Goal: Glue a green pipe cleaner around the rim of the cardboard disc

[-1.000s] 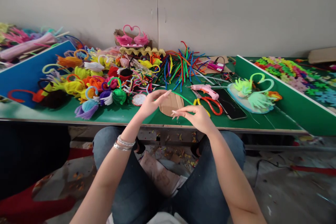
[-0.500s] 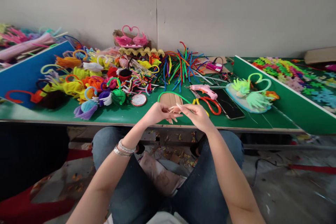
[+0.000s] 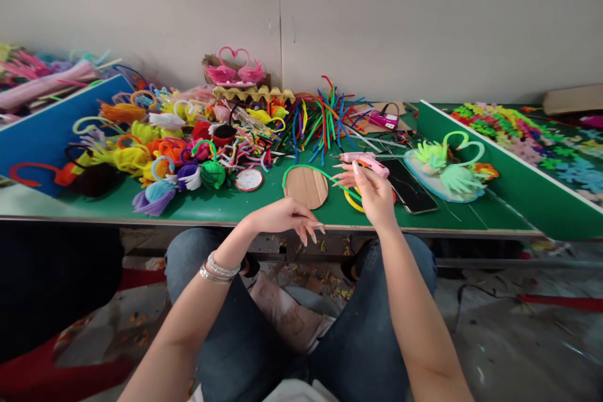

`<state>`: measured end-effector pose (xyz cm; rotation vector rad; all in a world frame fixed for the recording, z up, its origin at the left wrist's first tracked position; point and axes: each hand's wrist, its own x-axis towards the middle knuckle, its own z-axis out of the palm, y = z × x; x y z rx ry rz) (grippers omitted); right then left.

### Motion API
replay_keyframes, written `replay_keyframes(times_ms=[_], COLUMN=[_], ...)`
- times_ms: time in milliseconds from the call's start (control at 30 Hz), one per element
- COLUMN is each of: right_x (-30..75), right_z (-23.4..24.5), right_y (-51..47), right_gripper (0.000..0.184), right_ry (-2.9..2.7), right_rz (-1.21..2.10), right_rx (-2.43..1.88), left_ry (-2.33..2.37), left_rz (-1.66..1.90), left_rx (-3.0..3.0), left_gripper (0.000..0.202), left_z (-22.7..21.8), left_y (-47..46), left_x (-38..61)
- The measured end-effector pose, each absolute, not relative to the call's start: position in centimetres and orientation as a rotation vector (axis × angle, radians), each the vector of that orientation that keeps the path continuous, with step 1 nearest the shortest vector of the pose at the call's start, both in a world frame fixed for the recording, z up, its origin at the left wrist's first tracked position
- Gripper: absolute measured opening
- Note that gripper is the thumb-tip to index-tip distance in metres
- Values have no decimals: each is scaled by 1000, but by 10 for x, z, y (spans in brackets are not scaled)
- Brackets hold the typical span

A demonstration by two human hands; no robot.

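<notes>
My left hand [image 3: 282,216] rests at the front edge of the green table [image 3: 226,204], fingers loosely curled downward and apart, holding nothing. Just beyond it lies an oval cardboard piece [image 3: 306,187] with a green pipe cleaner [image 3: 308,167] bent along its far edge. My right hand [image 3: 373,191] is stretched forward with fingers extended and open. Its fingertips are at the pink glue gun [image 3: 366,162], and I cannot tell if they touch it. A yellow ring [image 3: 351,201] shows beside that hand.
A black phone [image 3: 411,187] and a green swan craft on a pale plate [image 3: 447,171] lie to the right. A pile of colourful pipe cleaners [image 3: 320,116] and finished yarn pieces [image 3: 164,151] fill the left and back. Blue [image 3: 42,132] and green [image 3: 509,179] boards flank the table.
My hands have parted and let go of the green pipe cleaner. The left hand dropped to the table edge. The right hand moved forward and right to the glue gun.
</notes>
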<state>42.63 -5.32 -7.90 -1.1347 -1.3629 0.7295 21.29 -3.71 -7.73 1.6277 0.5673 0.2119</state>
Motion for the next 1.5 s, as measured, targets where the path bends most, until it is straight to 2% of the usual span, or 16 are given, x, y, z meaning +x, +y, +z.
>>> replay_keyframes(times_ms=[133,267,333,467,600,667,767,867,933,1033,1167,1400,1500], right_x=[423,423,423,424,423,424,426,429,429,430,430,427,426], right_z=[-80,-81,-81,-81,-82,-83,-86,-93,-100,-110,-115,-114,-113], right_y=[-53,-52,-52,-52,-51,-50,-48,-44,-42,-39,-38,-39,-40], right_gripper=[41,40,40,38,39,39,38,36,38,40,37,36,33], right_ry=[-1387,-1397,-1402,-1405,-1410,-1414,-1468,-1644,-1768,-1877,-1898,-1913,-1904], right_rz=[725,727,724,733,733,698,555,255,53,-80,-114,-95,-77], right_rx=[-1132,-1136,-1145,-1138,-1134,-1137,-1187,-1360,-1516,-1671,-1712,-1775,-1770], left_ry=[596,357,289,333,509,744,1181,1452,1478,1458,1480,1399,1315], left_rz=[307,394,446,575,771,910,1047,1010,975,958,925,939,975], left_rx=[1831,2080,2174,2225,2160,2154,2164,2154,2136,2078,1952,1638,1489], left_gripper=[31,31,24,35,21,32,30,64,75,78,85,110,106], left_z=[-79,-77,-75,-77,-86,-93,-106,-116,-120,-123,-122,-116,-111], left_y=[-36,-35,-35,-36,-27,-19,-7,0,4,10,19,21,17], left_x=[214,215,216,217,217,216,213,212,213,217,216,212,211])
